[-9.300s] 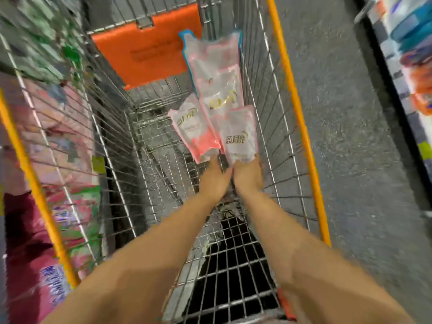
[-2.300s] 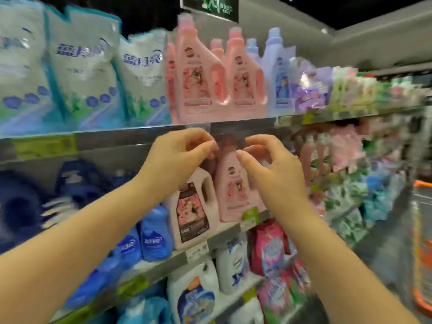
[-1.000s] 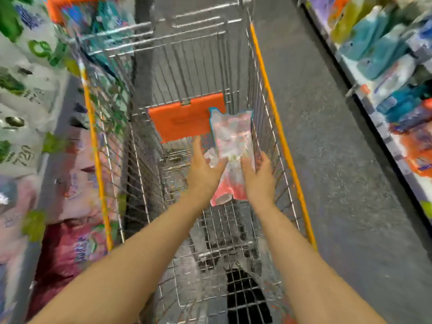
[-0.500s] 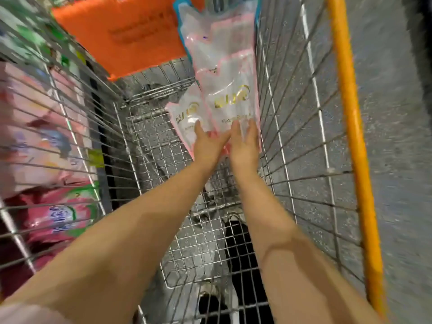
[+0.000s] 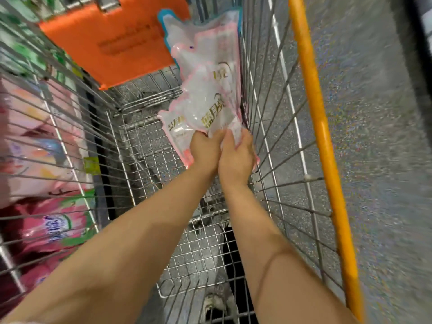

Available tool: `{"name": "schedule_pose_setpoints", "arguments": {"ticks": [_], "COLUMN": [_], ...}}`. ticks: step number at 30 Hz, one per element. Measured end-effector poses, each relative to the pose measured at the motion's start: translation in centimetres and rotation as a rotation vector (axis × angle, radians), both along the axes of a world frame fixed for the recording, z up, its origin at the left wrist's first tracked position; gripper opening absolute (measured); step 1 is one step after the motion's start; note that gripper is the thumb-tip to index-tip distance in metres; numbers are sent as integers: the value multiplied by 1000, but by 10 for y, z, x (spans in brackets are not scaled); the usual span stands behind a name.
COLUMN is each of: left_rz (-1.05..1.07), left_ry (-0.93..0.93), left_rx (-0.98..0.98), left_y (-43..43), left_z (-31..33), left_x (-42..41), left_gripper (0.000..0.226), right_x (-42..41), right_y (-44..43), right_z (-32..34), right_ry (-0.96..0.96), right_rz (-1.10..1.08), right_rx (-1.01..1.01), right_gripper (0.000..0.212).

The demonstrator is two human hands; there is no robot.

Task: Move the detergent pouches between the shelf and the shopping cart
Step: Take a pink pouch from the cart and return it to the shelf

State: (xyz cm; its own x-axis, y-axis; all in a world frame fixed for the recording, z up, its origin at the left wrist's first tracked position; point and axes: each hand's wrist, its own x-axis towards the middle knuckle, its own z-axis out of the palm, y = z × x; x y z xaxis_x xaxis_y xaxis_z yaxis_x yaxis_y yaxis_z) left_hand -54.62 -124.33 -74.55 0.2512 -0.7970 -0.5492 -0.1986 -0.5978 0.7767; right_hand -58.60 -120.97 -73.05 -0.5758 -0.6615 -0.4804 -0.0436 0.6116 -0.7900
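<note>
Left hand [image 5: 205, 152] and right hand [image 5: 237, 160] are now gripping the front pouch [image 5: 207, 106], fingers no longer lying flat. Probably it's coming out of the cart [image 5: 314, 118].

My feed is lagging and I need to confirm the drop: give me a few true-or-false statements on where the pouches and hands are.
1. The detergent pouches lean against the shopping cart's right-hand wall. True.
2. The left hand and the right hand both hold the pouches' lower ends. True.
3. The pouches sit on a shelf. False: they are inside the cart.
4. The orange flap covers the pouches. False: it hangs to their left, behind them.
5. The cart's rim is blue. False: the rim is yellow.
</note>
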Motion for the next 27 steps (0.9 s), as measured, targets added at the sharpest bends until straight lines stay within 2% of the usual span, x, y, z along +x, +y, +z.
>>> {"name": "schedule_pose_setpoints", "arguments": {"ticks": [2, 4, 7, 11, 13, 15, 18, 21, 25, 27], "left_rz": [48, 53, 8, 23, 36, 49, 34, -16, -82, -122], "left_ry": [53, 79, 91, 139, 143, 150, 227, 313, 350, 326], "left_rx": [-49, -89, -150, -227, -272, -331, -426, -539, -679, -756], "left_y": [2, -1, -2, 11, 24, 40, 71, 107, 172, 211], "left_z": [20, 43, 80, 130, 157, 185, 228, 269, 333, 365], "left_x": [9, 23, 47, 78, 91, 103, 121, 136, 153, 162], "left_gripper": [20, 25, 31, 44, 46, 36, 23, 40, 62, 67], "right_x": [0, -1, -1, 7, 14, 25, 45, 66, 90, 102], "right_y": [-5, -12, -16, -2, 6, 14, 35, 66, 119, 148], "right_z": [7, 19, 39, 84, 110, 136, 173, 217, 287, 326], "right_ry": [97, 104, -3, -169, -162, -145, -111, -181, -252, -232], "right_rz": [54, 106, 245, 389, 445, 479, 422, 315, 237, 226], "right_rx": [-48, -60, -35, -103, -138, -179, -227, -295, -482, -582], "right_gripper": [53, 52, 48, 47, 46, 45, 49, 59, 31, 27]}}
